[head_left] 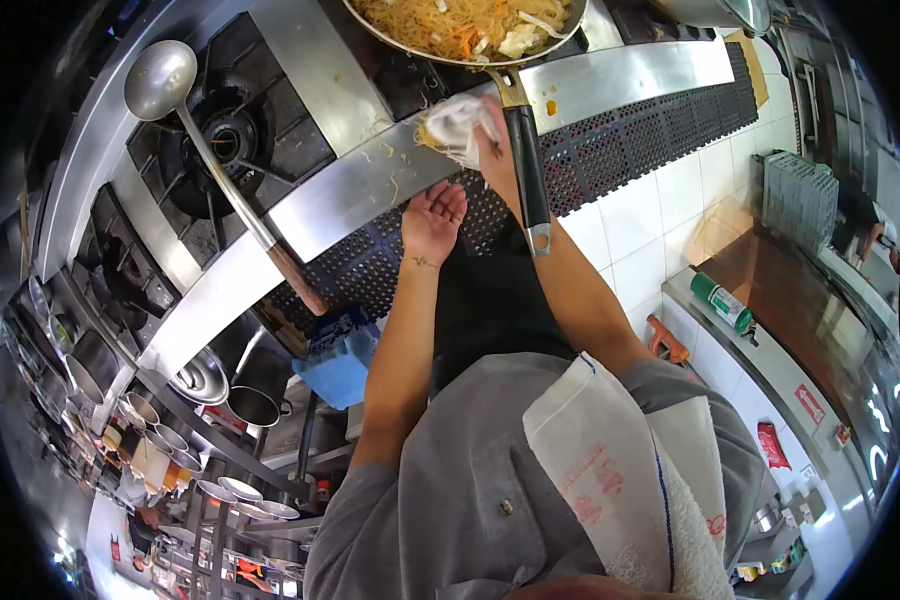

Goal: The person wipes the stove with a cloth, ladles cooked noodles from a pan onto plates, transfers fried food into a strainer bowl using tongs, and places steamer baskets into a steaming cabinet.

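Note:
My right hand (490, 140) is closed around a white cloth (457, 128), pressing it against the front steel ledge of the stove (360, 180). Some noodles cling to the cloth's left side, and loose noodle strands (388, 155) lie on the ledge beside it. My left hand (434, 218) is held palm up just below the ledge edge, its fingers partly curled and nothing visible in it. Above both hands stands a frying pan (515, 62) of fried noodles with carrot and cabbage bits. Its black handle (526, 165) juts out over my right wrist.
A large ladle (162, 82) lies across the left burner, its wooden handle overhanging the ledge. Black perforated mats (630, 150) cover the floor by the stove. Left are pots (254, 404) and a blue cloth (338, 374); right, a counter holds a green bottle (722, 302).

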Tool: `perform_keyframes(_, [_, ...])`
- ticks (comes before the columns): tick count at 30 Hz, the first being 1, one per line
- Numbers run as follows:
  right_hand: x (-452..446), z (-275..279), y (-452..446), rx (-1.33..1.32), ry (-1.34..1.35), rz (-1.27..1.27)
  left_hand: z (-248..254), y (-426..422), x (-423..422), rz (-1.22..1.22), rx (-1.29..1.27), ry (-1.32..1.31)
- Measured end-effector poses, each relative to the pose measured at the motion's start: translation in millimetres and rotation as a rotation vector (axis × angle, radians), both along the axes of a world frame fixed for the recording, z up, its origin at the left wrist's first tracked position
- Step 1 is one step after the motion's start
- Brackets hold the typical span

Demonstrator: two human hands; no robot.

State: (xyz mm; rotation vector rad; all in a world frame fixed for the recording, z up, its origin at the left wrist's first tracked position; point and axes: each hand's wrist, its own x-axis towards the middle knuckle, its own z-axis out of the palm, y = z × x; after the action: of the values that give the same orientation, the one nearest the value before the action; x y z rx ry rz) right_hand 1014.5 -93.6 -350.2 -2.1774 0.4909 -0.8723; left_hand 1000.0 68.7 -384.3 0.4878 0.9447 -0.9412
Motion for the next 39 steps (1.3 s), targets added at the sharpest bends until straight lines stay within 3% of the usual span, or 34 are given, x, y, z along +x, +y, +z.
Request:
perform_keyframes(2, [8, -16, -2, -0.120, 0.125, -0.040, 3, 3, 2, 0.059, -0.025, 0.020])
perform_keyframes(4, [13, 42, 16, -0.209, 0.450, -0.003, 12, 6, 4, 0.101, -0.030, 0.039])
perform_keyframes(7, [8, 47, 32, -0.060, 0.277, 0.136, 18, 5, 13, 0.169, -0.027, 0.063])
perform_keyframes(9, [22, 35, 35, -0.011, 0.189, 0.032, 20, 8, 14, 0.198, -0.001, 0.083])
perform_keyframes(11, [33, 32, 39, -0.229, 0.348, -0.040, 24, 13, 18, 0.221, -0.023, 0.172])
perform_keyframes(13, [23, 38, 57, -0.330, 0.417, 0.042, 28, 18, 24, 0.269, -0.004, 0.161])
perform_keyframes(15, [12, 37, 74, -0.221, 0.361, 0.382, 25, 26, 23, 0.330, 0.013, 0.156])
perform_keyframes(16, [8, 32, 80, -0.076, 0.307, 0.425, 21, 31, 24, 0.344, -0.018, 0.080])
perform_keyframes(17, [15, 36, 83, -0.077, 0.305, 0.437, 18, 38, 24, 0.357, -0.046, 0.003])
perform_keyframes(21, [72, 67, 89, -0.164, 0.095, 0.469, 1, 67, 21, 0.328, -0.093, 0.135])
perform_keyframes(23, [95, 59, 99, -0.457, 0.341, 0.458, 8, 66, 22, 0.317, -0.021, 0.060])
perform_keyframes(27, [85, 26, 108, -0.400, 0.170, 0.369, 40, 51, 31, 0.353, 0.074, 0.109])
perform_keyframes(31, [44, 36, 102, -0.296, 0.248, 0.443, 17, 45, 24, 0.325, -0.037, 0.082])
perform_keyframes(34, [-7, 38, 101, -0.253, 0.355, 0.538, 17, 35, 13, 0.434, -0.108, -0.149])
perform_keyframes(35, [-24, 34, 101, -0.166, 0.275, 0.637, -8, 42, 3, 0.511, -0.303, -0.217])
perform_keyframes(37, [-32, 36, 92, -0.073, 0.187, 0.777, -1, 42, 4, 0.509, -0.536, -0.213])
perform_keyframes(38, [-26, 38, 85, -0.114, 0.156, 0.589, 24, 33, 5, 0.504, -0.241, -0.071])
perform_keyframes(39, [-21, 40, 81, -0.143, 0.128, 0.412, -4, 37, -1, 0.436, -0.190, 0.016])
